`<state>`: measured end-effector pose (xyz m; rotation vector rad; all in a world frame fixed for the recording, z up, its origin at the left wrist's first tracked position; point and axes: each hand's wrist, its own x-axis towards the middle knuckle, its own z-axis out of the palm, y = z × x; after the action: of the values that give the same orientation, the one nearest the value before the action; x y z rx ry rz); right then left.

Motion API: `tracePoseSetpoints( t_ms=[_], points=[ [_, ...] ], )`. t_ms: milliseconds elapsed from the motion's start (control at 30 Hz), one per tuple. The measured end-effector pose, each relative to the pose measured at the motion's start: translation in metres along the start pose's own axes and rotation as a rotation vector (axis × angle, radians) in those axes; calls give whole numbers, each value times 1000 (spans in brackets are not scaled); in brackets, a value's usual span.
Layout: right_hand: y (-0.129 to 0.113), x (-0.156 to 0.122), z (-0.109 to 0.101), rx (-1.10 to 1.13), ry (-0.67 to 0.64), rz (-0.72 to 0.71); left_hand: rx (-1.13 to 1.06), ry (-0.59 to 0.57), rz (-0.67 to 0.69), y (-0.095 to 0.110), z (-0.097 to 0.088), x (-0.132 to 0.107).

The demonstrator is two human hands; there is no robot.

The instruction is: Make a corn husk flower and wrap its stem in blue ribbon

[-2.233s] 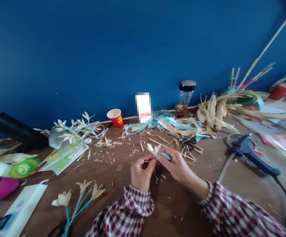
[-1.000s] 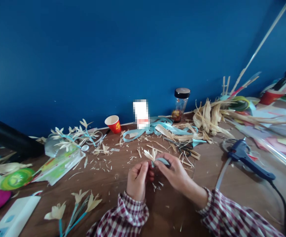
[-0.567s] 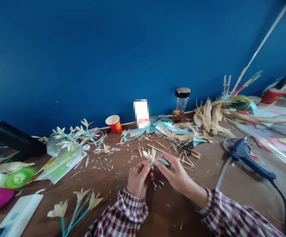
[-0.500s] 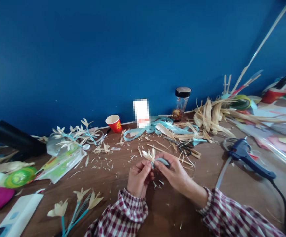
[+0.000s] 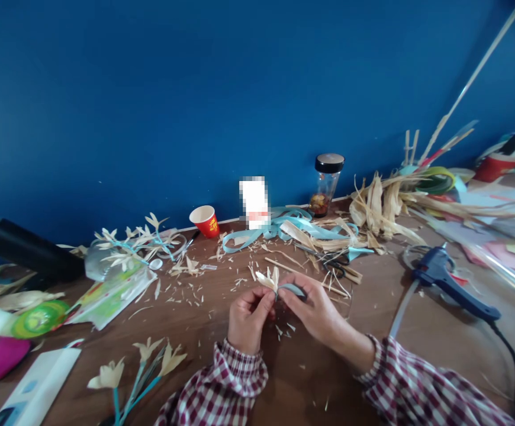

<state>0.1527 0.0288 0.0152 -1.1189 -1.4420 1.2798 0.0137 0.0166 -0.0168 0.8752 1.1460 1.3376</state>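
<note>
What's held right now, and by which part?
Left hand pinches the cream flower at its base, petals up. Right hand holds a pale blue strip close to that base.

Tabletop (image 5: 302,390): wood-grain look, smooth, low sheen. Wall (image 5: 173,89): painted look, smooth, mostly matt. Flower (image 5: 269,279), held: dry, papery, matt. Tape (image 5: 293,290): smooth, satin; paper or plastic, cannot tell. Husks (image 5: 375,204): dry, fibrous, creased, matt. Sleeves (image 5: 222,384): woven cloth, matt, puckered. Cup (image 5: 206,225): smooth paper. Glue gun (image 5: 439,272): hard plastic, slight gloss. Jar (image 5: 327,184): transparent, glossy; glass or plastic undetermined. Flask (image 5: 22,245): smooth, glossy.
</note>
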Motion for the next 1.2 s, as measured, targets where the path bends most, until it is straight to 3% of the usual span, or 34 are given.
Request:
tracePoseSetpoints(
  t_ms=[467,967,1067,1200],
  points=[
    [3,-2,1,-73,19,-11,274,37,82,4,3,-4],
    [4,-6,5,-287,103,-105,569,89,485,3,3,-4],
    [5,-9,7,-323,84,-124,640,149,480,0,2,-4],
    [4,-10,9,-323,68,-137,679,206,363,-2,0,-3]
  ],
)
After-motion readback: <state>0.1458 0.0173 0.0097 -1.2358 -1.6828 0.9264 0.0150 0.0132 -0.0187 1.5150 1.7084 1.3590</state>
